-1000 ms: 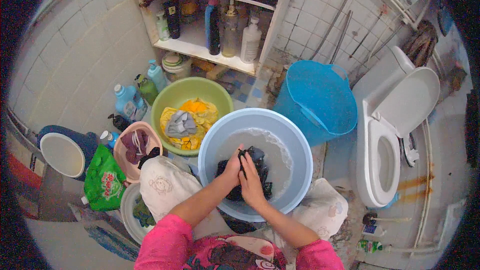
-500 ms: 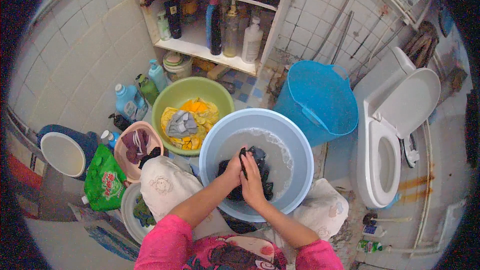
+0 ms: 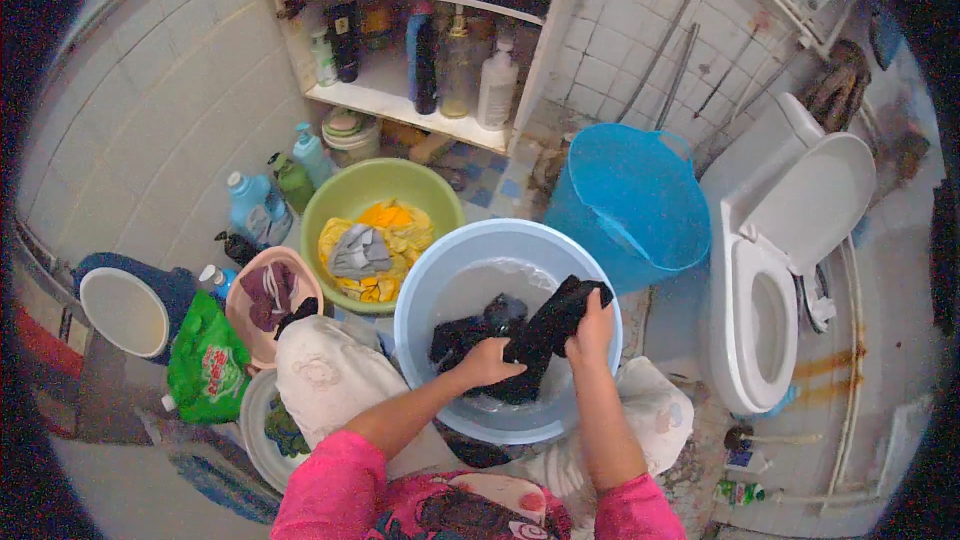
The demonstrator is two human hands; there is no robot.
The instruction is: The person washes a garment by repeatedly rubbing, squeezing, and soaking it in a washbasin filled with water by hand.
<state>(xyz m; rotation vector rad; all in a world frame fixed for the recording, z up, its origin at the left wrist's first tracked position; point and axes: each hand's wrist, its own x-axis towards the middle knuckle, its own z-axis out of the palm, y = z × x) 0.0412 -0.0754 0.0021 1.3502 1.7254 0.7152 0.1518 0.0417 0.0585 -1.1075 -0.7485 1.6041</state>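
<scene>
A light blue basin (image 3: 412, 285) of cloudy, sudsy water stands between my knees. Black wet cloth (image 3: 545, 332), perhaps a garment, lies partly in the water and is partly lifted toward the basin's right side. My right hand (image 3: 592, 328) grips its raised end near the right rim. Lower and further left, my left hand (image 3: 490, 362) is closed on another part of the same cloth, its fingers partly hidden. A dark bunched part (image 3: 505, 313) of the cloth bulges out of the water beyond my left hand.
A green basin (image 3: 310, 230) with yellow and grey cloths stands beyond, at left. Nearer are a pink basin (image 3: 312, 275), a green detergent bag (image 3: 205, 360) and several bottles (image 3: 258, 208). A blue bucket (image 3: 570, 195) and a toilet (image 3: 735, 330) stand at right.
My hands were together over the basin's middle, pressing the black cloth between them. They have parted; the right has moved right and up, stretching the cloth out.
</scene>
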